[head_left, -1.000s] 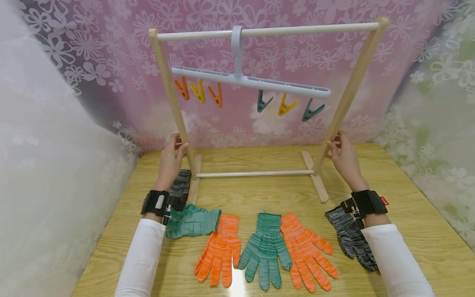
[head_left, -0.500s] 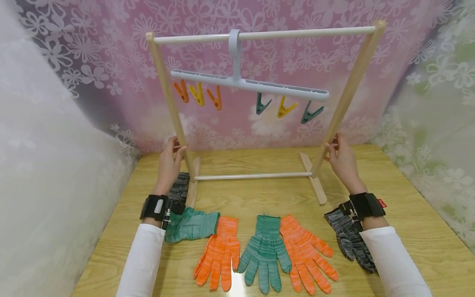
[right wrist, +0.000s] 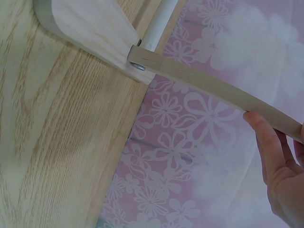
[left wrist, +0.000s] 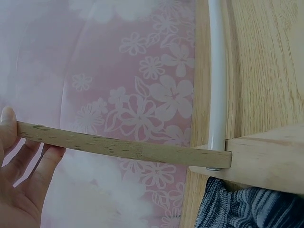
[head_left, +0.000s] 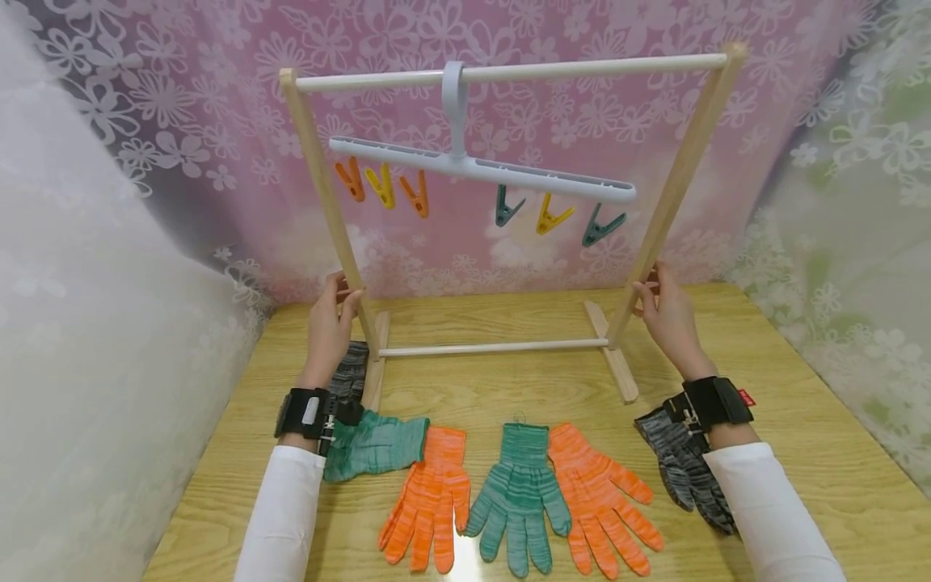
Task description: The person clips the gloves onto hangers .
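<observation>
Left hand [head_left: 327, 327]: pinching the left post [head_left: 320, 178] low down, thumb and fingers on opposite sides
Right hand [head_left: 669, 315]: doing the same on the right post [head_left: 684, 174]
Rack [head_left: 494, 348]: standing upright between the two grips, its wooden feet [head_left: 622, 378] sitting below them on the table [head_left: 473, 392]
Hanger [head_left: 465, 166]: hanging off the top bar [head_left: 582, 69], above and between the grips, sitting kinda askew
Pegs [head_left: 420, 202]: six dangling under it, three toward each grip, none holding a glove
Gloves [head_left: 520, 485]: six lying nearer the person than the grips; two green, two orange, plus a dark one [head_left: 351, 380] just below each grip, partly hidden by the wrists
Last second: honestly not much is changing. Both hands are keeping their hold; the whole view is drifting a touch, so I can't tell if the rack's moving
Meaning: my guess, they're steadying or nudging the rack, with the gloves lying loose meanwhile
</observation>
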A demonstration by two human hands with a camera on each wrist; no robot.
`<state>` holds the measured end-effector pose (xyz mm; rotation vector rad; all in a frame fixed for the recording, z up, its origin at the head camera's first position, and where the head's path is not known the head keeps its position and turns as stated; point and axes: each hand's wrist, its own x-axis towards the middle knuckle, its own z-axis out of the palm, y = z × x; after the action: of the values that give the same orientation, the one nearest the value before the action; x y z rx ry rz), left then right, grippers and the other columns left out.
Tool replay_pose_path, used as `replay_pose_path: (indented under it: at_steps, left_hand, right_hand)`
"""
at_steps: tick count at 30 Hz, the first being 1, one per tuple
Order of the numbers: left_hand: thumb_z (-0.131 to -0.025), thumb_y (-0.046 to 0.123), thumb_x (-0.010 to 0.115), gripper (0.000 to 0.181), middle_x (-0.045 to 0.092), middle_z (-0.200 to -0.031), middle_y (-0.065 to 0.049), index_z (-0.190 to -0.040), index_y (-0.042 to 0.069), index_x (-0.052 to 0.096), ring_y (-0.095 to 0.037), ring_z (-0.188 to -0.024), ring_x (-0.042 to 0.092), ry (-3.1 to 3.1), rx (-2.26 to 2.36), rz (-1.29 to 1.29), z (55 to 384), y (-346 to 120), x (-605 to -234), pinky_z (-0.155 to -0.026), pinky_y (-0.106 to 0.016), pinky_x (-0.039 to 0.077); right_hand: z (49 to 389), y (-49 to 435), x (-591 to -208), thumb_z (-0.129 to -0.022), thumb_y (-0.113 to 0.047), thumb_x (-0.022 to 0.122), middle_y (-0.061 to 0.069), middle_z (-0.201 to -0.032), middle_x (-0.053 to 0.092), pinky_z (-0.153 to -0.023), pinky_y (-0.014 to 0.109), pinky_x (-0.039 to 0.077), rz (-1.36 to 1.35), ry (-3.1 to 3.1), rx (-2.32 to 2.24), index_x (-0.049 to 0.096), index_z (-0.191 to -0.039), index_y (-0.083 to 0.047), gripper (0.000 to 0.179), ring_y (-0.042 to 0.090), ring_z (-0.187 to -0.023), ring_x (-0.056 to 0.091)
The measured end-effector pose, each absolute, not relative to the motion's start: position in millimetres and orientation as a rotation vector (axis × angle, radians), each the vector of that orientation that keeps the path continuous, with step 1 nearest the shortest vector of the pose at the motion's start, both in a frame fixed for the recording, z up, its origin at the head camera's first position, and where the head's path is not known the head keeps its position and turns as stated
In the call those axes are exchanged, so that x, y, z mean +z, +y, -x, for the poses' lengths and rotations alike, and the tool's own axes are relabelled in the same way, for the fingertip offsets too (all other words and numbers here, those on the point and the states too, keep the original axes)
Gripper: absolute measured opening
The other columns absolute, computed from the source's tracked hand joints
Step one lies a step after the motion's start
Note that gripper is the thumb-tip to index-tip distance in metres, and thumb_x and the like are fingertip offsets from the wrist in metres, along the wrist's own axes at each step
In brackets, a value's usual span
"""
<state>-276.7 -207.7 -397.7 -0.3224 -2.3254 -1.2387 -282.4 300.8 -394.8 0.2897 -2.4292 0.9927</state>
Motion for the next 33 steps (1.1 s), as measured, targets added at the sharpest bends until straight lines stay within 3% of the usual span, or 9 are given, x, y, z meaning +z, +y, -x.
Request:
replay_pose_path:
  at_steps: [19,22,24,28,33]
  left_hand:
    - [-0.106,0.023,0.054,0.04,0.059,-0.128,-0.024,-0.141,0.003,0.05,-0.04,-0.115,0.061,-2.279,-1.275,0.3,273.8,-207.4,-398.3,-0.087,-0.054,0.058]
    - [-0.105,0.024,0.056,0.038,0.062,-0.126,-0.023,-0.137,0.002,0.054,-0.04,-0.113,0.063,-2.279,-1.214,0.269,272.8,-206.0,-395.2,-0.088,-0.054,0.058]
    - [-0.105,0.026,0.057,0.038,0.065,-0.123,-0.023,-0.135,0.002,0.057,-0.04,-0.111,0.065,-2.285,-1.143,0.237,270.7,-204.3,-392.9,-0.088,-0.053,0.058]
    - [-0.106,0.031,0.056,0.04,0.067,-0.122,-0.02,-0.136,0.004,0.058,-0.038,-0.107,0.067,-2.241,-1.076,0.164,263.8,-200.0,-388.7,-0.088,-0.051,0.057]
    - [-0.108,0.033,0.05,0.04,0.067,-0.122,-0.016,-0.136,0.005,0.059,-0.033,-0.102,0.069,-2.036,-1.064,0.113,254.6,-193.7,-380.6,-0.085,-0.05,0.058]
  right_hand:
    - [283.1,301.2,-395.5,-0.108,-0.016,0.049,0.032,-0.124,0.055,-0.077,0.055,0.057,-0.285,-2.396,1.103,0.041,-0.147,0.003,0.044,0.046,-0.1,0.06]
    - [283.3,300.1,-394.7,-0.107,-0.016,0.051,0.031,-0.123,0.057,-0.076,0.046,0.059,-0.273,-2.364,1.101,0.044,-0.145,0.004,0.043,0.045,-0.098,0.062]
    - [282.9,299.7,-393.6,-0.107,-0.017,0.052,0.031,-0.122,0.058,-0.074,0.03,0.061,-0.263,-2.352,1.095,0.047,-0.144,0.004,0.042,0.044,-0.098,0.062]
    - [278.1,300.0,-391.7,-0.107,-0.023,0.052,0.029,-0.125,0.06,-0.07,0.003,0.05,-0.219,-2.36,1.076,0.051,-0.144,0.001,0.043,0.044,-0.099,0.064]
    - [261.6,301.6,-389.3,-0.108,-0.028,0.05,0.025,-0.133,0.06,-0.072,0.003,0.038,-0.167,-2.364,1.049,0.048,-0.15,-0.005,0.048,0.045,-0.105,0.064]
